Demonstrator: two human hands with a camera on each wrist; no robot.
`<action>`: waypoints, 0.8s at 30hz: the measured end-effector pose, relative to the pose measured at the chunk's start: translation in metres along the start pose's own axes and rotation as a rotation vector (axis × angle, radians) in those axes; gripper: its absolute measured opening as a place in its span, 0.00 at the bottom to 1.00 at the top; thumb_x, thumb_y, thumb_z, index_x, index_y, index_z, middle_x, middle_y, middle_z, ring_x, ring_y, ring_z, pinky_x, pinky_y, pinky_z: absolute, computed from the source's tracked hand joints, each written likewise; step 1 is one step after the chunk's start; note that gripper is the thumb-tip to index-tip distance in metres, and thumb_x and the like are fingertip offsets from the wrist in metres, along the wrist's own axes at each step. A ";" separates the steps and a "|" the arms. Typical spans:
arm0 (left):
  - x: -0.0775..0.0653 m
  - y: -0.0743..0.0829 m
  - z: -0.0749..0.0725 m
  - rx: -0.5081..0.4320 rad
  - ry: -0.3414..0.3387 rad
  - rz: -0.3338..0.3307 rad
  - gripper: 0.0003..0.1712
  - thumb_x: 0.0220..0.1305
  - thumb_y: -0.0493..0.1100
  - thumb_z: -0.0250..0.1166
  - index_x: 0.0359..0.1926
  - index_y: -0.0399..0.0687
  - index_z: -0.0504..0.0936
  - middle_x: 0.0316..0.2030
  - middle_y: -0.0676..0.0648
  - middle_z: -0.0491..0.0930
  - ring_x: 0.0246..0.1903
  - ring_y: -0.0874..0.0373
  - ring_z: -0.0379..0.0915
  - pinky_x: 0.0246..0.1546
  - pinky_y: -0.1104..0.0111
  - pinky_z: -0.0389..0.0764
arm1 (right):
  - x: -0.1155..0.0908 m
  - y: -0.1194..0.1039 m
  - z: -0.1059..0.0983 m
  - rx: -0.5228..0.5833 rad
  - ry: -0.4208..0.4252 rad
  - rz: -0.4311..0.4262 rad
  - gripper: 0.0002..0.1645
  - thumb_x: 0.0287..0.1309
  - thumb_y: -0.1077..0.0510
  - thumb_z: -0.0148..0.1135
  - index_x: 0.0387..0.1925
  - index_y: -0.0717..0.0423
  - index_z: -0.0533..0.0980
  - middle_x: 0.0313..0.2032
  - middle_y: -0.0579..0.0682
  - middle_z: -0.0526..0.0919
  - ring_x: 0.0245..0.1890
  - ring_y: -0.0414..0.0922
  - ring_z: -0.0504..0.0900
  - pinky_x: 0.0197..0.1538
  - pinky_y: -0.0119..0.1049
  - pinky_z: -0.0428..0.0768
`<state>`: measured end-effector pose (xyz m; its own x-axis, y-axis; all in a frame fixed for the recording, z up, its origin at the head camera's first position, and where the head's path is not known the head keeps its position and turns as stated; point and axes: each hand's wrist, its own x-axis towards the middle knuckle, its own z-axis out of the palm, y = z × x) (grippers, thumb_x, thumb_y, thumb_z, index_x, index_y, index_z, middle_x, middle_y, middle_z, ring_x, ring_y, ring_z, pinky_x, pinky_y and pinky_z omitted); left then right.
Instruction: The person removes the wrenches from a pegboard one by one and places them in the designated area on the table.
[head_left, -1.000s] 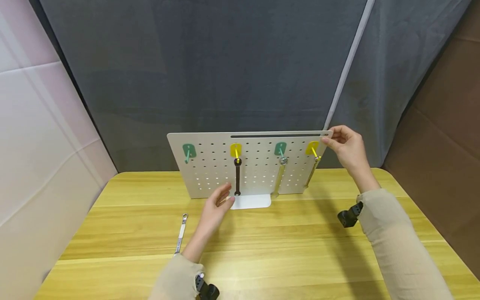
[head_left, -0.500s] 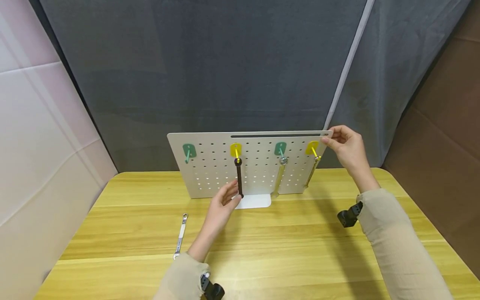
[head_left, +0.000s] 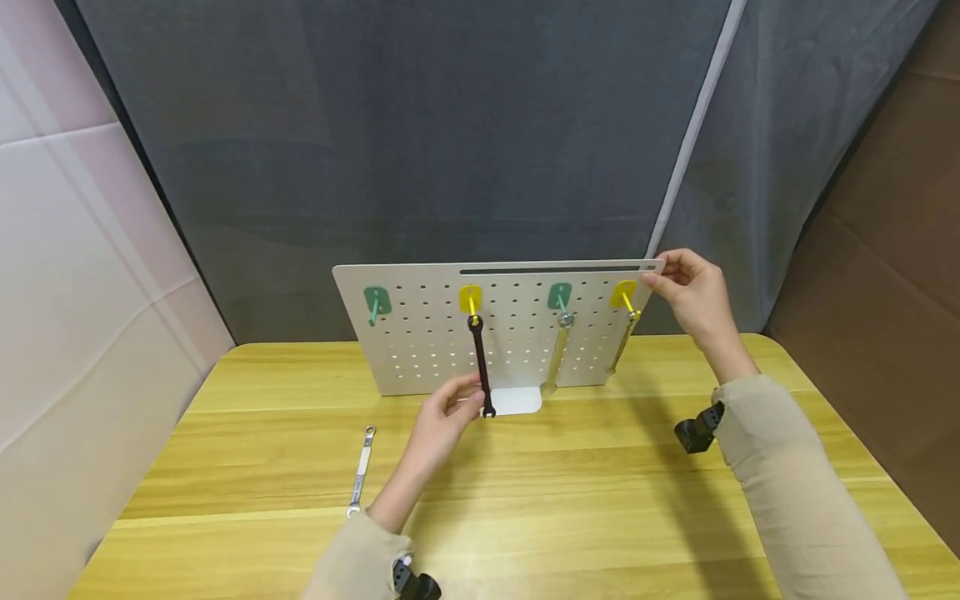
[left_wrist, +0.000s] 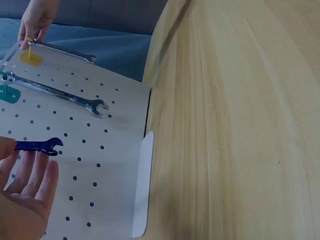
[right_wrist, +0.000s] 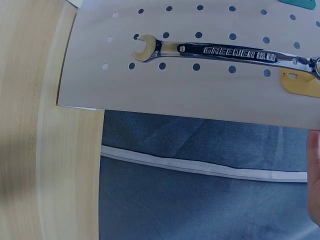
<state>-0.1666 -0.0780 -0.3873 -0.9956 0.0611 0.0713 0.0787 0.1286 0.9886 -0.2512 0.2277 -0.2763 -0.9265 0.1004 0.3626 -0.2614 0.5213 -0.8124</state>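
Note:
My left hand (head_left: pixel 442 421) pinches a dark combination wrench (head_left: pixel 482 367) between thumb and fingers near its lower half. The wrench's ring end is at the yellow hook (head_left: pixel 470 298), and its open end tilts out from the board; in the left wrist view this dark blue end (left_wrist: pixel 47 145) sticks out past my fingers. My right hand (head_left: pixel 693 296) grips the upper right corner of the white pegboard (head_left: pixel 427 350). Two shiny wrenches hang on the board, one from the right green hook (head_left: pixel 559 295), the other, a wrench marked GREENER (right_wrist: pixel 230 52), from the right yellow hook (head_left: pixel 625 293).
The left green hook (head_left: pixel 377 301) carries nothing. A silver wrench (head_left: pixel 362 471) lies on the wooden table (head_left: pixel 570 500), left of my left forearm. A white base plate (head_left: pixel 517 402) juts forward under the board. Grey fabric (head_left: pixel 450 133) hangs behind.
My left hand has moved in from the left and taken hold of the dark wrench. The wrench's lower end has swung outward and to the right. My right hand stays at the board's corner.

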 end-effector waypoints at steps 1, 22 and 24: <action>-0.001 0.001 0.000 -0.005 -0.004 -0.004 0.20 0.67 0.37 0.57 0.59 0.34 0.73 0.52 0.34 0.78 0.49 0.46 0.79 0.54 0.62 0.83 | 0.000 0.000 0.000 0.001 0.000 0.000 0.07 0.59 0.57 0.64 0.37 0.50 0.73 0.29 0.29 0.73 0.33 0.31 0.72 0.36 0.16 0.73; -0.017 0.027 0.000 -0.123 -0.015 -0.108 0.13 0.65 0.38 0.60 0.48 0.34 0.77 0.39 0.38 0.83 0.29 0.61 0.78 0.33 0.69 0.87 | 0.001 0.001 0.001 0.012 0.003 -0.004 0.07 0.60 0.57 0.63 0.37 0.51 0.73 0.29 0.29 0.73 0.33 0.30 0.72 0.36 0.15 0.73; -0.018 0.029 -0.001 -0.131 -0.017 -0.106 0.15 0.65 0.37 0.60 0.51 0.35 0.76 0.38 0.39 0.83 0.28 0.61 0.78 0.32 0.69 0.87 | 0.001 0.001 0.000 0.015 0.003 -0.009 0.07 0.60 0.57 0.63 0.37 0.51 0.73 0.29 0.29 0.73 0.33 0.30 0.72 0.36 0.15 0.73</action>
<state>-0.1459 -0.0759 -0.3594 -0.9968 0.0714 -0.0359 -0.0356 0.0050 0.9994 -0.2523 0.2279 -0.2773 -0.9234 0.0984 0.3709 -0.2733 0.5097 -0.8158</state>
